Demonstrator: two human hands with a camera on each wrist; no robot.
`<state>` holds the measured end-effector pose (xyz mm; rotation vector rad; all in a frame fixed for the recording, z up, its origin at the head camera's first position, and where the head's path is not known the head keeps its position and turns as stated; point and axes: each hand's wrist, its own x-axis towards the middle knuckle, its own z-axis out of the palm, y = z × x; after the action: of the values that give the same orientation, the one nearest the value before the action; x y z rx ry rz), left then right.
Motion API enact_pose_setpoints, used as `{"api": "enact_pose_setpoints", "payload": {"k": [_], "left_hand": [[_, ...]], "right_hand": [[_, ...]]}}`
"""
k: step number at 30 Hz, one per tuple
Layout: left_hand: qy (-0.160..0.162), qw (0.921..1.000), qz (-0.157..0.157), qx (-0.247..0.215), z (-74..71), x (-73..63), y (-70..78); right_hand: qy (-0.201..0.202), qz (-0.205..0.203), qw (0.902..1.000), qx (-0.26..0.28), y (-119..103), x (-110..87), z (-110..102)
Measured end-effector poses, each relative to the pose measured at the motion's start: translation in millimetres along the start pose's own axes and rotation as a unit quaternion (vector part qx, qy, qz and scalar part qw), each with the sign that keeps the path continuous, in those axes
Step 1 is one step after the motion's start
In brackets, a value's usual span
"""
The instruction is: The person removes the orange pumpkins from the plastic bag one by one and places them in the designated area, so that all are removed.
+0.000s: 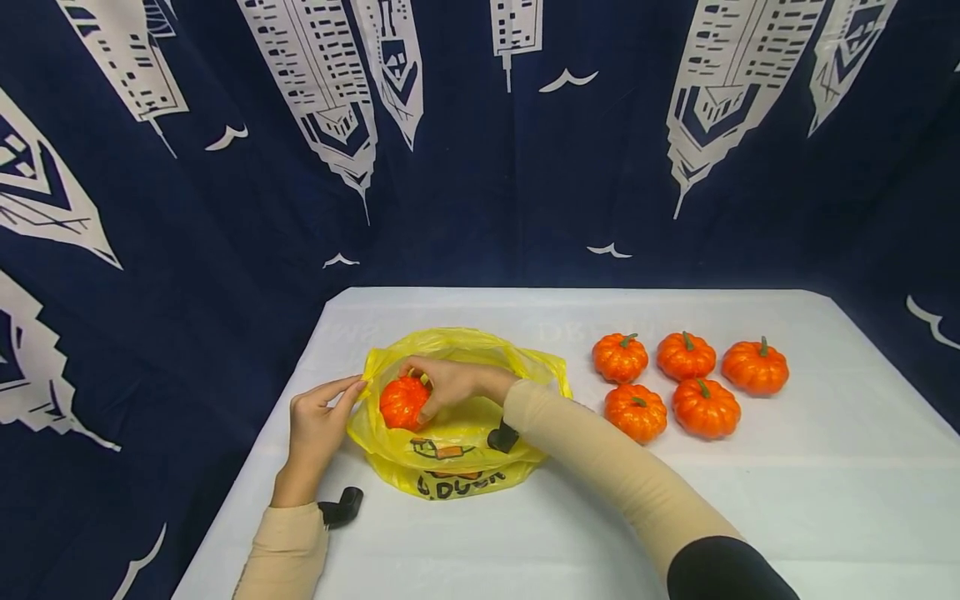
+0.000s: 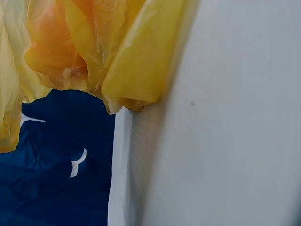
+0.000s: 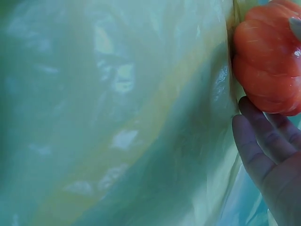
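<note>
A yellow plastic bag (image 1: pixel 465 483) with printed lettering sits with its mouth spread on the white table. My left hand (image 1: pixel 313 429) pinches its rim at the left side. Inside the mouth, my right hand (image 1: pixel 450 385) grips a small orange pumpkin (image 1: pixel 401 404). From the right wrist, that pumpkin (image 3: pixel 265 59) shows close up, with fingers (image 3: pixel 268 136) under it and the bag's thin wall (image 3: pixel 141 117) beside. In the left wrist view the bag (image 2: pixel 136 61) hangs at the top, an orange shape showing through; the left fingers are out of that view.
To the right of the bag, several orange pumpkins with green stems stand in two rows, among them a front one (image 1: pixel 707 408) and a back one (image 1: pixel 619 358). Behind the white table (image 1: pixel 825 500) hangs a dark blue cloth (image 1: pixel 510 208) with white building prints.
</note>
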<state>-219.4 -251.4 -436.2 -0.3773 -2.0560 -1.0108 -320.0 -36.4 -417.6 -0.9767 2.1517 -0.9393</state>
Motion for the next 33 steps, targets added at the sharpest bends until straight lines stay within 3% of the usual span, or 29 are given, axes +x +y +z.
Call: {"api": "enact_pose_setpoints", "payload": {"k": [12,33], "left_hand": [[0.000,1.0000,0.004,0.006,-1.2,-0.5,-0.1],[0.007,0.9999,0.010,0.007,0.3,-0.4,-1.4]], "right_hand": [[-0.017,-0.003,0.9998,-0.010,-0.4,2.3,1.8],[-0.004,0.000,0.9988,-0.050,-1.3,-5.9,0.3]]}}
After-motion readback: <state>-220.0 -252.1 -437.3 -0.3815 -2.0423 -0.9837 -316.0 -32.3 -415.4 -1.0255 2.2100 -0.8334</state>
